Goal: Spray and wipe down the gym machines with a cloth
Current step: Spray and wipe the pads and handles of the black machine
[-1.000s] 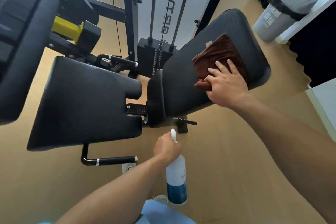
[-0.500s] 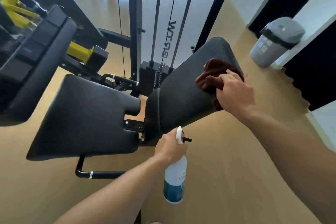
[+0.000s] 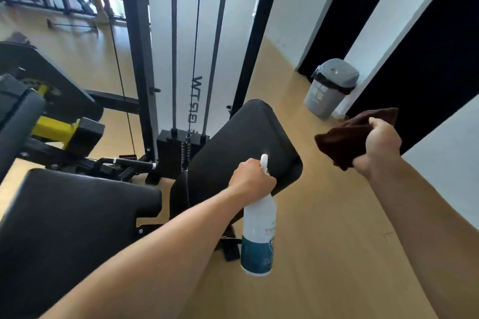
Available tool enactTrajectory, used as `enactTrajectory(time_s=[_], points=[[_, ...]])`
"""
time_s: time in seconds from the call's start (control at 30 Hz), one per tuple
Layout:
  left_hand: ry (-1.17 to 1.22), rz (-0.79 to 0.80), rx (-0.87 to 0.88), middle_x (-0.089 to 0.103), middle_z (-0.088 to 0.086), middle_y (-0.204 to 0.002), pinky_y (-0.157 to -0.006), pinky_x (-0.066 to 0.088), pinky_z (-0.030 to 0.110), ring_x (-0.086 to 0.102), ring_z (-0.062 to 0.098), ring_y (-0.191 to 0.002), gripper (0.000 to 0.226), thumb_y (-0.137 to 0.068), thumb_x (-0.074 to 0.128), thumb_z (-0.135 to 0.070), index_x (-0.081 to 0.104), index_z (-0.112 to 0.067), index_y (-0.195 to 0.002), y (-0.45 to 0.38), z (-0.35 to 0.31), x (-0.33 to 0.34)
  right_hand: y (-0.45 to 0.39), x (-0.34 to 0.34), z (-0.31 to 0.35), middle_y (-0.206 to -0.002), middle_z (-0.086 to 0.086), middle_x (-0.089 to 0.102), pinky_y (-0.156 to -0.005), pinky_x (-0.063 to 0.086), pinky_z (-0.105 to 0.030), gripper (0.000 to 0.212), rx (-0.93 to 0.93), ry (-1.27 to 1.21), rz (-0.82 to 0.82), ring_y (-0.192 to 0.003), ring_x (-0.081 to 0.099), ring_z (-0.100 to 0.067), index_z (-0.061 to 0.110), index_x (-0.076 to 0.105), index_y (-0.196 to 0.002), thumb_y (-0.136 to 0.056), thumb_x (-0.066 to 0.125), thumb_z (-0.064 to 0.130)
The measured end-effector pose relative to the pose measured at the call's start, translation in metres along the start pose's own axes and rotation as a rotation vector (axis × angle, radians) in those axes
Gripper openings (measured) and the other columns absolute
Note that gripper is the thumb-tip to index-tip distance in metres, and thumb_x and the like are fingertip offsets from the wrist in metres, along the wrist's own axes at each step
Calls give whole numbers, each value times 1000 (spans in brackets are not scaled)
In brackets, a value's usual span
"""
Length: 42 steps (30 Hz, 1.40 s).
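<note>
Cloth (image 3: 355, 134) bunched in your right hand (image 3: 379, 145), spray bottle (image 3: 259, 230) gripped in your left hand (image 3: 252, 179): mist could miss the backrest pad (image 3: 241, 142).

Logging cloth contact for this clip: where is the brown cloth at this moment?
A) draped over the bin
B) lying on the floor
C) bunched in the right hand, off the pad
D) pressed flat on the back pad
C: the right hand grips the brown cloth in the air, clear of the back pad.
</note>
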<state>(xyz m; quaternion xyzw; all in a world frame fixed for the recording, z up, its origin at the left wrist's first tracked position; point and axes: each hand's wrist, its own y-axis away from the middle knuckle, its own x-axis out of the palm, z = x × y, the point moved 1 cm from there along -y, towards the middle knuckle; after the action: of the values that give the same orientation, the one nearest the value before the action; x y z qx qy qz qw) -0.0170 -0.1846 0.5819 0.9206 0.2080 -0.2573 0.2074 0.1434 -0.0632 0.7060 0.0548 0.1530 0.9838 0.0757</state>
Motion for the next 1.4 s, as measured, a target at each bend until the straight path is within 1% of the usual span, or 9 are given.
enactTrajectory(time_s=[0.13, 0.27, 0.33, 0.43, 0.57, 0.9, 1.1, 1.3, 1.4], points=[[30, 76, -21, 64, 5, -89, -60, 52, 31, 66, 19, -77, 20, -84, 68, -25, 56, -12, -95, -21, -4, -7, 0, 16, -16, -99, -8, 65, -88, 52, -41, 27, 82, 89, -22, -87, 66, -25, 13, 60, -110, -102, 59, 39], [18, 76, 68, 67, 2, -89, -72, 61, 36, 68, 18, -80, 19, -83, 70, -29, 65, -17, -98, -45, -4, -23, 2, 42, -55, -93, -14, 70, -81, 57, -42, 35, 172, 324, 216, -83, 72, -32, 10, 60, -107, -102, 57, 44], [6, 79, 56, 67, 2, -89, -66, 59, 34, 67, 16, -77, 23, -81, 70, -28, 67, -15, -100, -61, 0, -33, 1, 59, -74, -105, -13, 70, -86, 50, -40, 41, 15, 658, 279, -97, 67, -31, 9, 64, -117, -104, 51, 45], [30, 105, 50, 67, 3, -89, -56, 48, 29, 65, 16, -74, 25, -80, 71, -27, 66, -13, -100, -83, 5, -51, -5, 86, -88, -138, -8, 58, -108, 41, -46, 50, -321, 1127, 318, -126, 54, -32, 23, 48, -148, -106, 41, 50], [37, 106, 68, 68, 2, -90, -58, 48, 29, 66, 17, -78, 23, -81, 70, -25, 66, -15, -102, -111, 13, -68, -17, 111, -98, -149, -5, 49, -107, 42, -48, 59, -475, 1455, 250, -132, 51, -31, 24, 35, -157, -105, 41, 50], [30, 150, 4, 65, 4, -93, -57, 48, 29, 66, 19, -79, 27, -83, 70, -24, 64, -10, -106, -161, 37, -85, -24, 141, -106, -142, -2, 57, -95, 51, -46, 57, -666, 1621, 62, -123, 59, -26, 21, 39, -153, -103, 44, 47], [68, 118, 22, 66, -1, -104, -67, 47, 29, 63, 17, -90, 34, -86, 65, -24, 59, -23, -120, -168, 79, -79, -42, 177, -110, -138, -7, 61, -89, 53, -46, 54, -796, 1671, -14, -118, 61, -29, 14, 46, -148, -102, 48, 43], [94, 89, -127, 67, -1, -111, -76, 55, 33, 62, 17, -93, 42, -85, 63, -24, 61, -24, -127, -162, 142, -74, -75, 234, -117, -151, -15, 53, -111, 44, -54, 53, -998, 1722, 74, -137, 51, -37, 9, 51, -145, -101, 51, 39], [78, 42, -180, 68, -1, -114, -76, 52, 31, 60, 15, -93, 45, -86, 64, -23, 61, -24, -131, -160, 170, -79, -90, 263, -123, -144, -16, 60, -119, 33, -61, 51, -1145, 1887, 167, -140, 49, -39, 9, 60, -137, -99, 52, 43]])
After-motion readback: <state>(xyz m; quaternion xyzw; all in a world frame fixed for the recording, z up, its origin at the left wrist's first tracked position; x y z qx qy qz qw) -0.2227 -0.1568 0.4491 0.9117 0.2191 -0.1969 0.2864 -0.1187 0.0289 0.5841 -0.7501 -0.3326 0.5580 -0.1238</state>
